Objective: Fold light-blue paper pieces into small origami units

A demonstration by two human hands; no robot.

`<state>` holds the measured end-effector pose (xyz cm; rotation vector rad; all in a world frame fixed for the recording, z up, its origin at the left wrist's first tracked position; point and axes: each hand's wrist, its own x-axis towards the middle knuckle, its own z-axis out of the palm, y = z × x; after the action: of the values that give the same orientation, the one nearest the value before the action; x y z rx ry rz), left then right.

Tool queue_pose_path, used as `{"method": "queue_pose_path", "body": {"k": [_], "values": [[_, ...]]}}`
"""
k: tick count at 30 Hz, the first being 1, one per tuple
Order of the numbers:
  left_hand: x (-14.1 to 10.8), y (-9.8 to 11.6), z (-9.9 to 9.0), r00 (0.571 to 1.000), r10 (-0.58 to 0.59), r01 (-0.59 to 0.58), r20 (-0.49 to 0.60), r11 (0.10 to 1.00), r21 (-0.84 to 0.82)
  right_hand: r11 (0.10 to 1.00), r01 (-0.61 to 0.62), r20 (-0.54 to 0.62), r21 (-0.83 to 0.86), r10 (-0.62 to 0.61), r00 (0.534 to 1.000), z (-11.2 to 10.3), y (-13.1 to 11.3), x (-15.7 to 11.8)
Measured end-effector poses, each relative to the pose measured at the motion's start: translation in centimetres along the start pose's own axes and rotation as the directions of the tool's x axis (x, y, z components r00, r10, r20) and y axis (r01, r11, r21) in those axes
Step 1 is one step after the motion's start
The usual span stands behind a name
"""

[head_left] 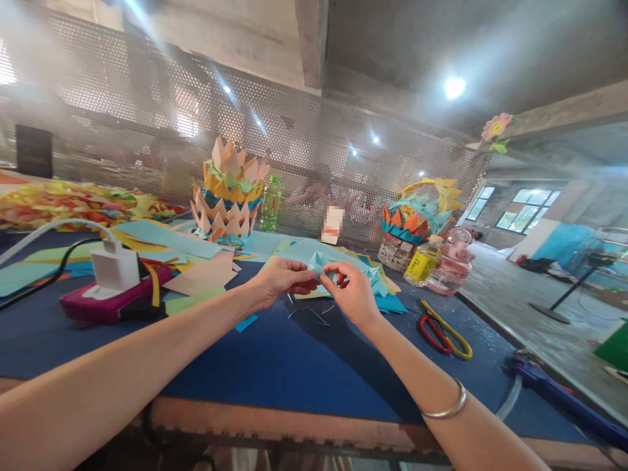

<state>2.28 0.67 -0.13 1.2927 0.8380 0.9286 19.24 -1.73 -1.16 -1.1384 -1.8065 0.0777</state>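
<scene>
A small light-blue folded paper piece (316, 261) is held up above the middle of the blue table. My left hand (284, 281) pinches it from the left, and my right hand (350, 288) pinches it from the right, the fingertips almost touching. Just behind and to the right of my right hand, more light-blue folded pieces (377, 281) lie over darker blue paper (391, 303). Thin wire-like bits (314, 316) rest on the table below my hands.
Red and yellow scissors (445, 333) lie at right, near a yellow-labelled bottle (422, 261) and a pink jug (450, 261). A blue-handled tool (564, 392) is at the right edge. Purple power strip (115, 297), paper sheets (201, 275), folded-paper basket (226, 219) and green bottle (271, 204) stand left.
</scene>
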Motion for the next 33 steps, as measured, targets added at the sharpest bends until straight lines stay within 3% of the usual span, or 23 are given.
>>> {"method": "queue_pose_path", "body": {"k": [13, 22, 33], "values": [[0.3, -0.2, -0.1, 1.000, -0.004, 0.005, 0.005, 0.993, -0.115, 0.998, -0.047, -0.020, 0.042, 0.047, 0.999, 0.4, -0.2, -0.3], [-0.2, 0.3, -0.1, 0.998, -0.068, 0.067, -0.007, 0.990, -0.125, 0.994, 0.107, -0.032, 0.020, -0.106, 0.994, 0.2, -0.6, -0.4], [-0.5, 0.8, 0.1, 0.991, -0.131, 0.133, 0.025, 0.981, -0.142, 0.990, 0.143, -0.070, 0.018, -0.141, 0.988, 0.1, -0.6, -0.3]]}}
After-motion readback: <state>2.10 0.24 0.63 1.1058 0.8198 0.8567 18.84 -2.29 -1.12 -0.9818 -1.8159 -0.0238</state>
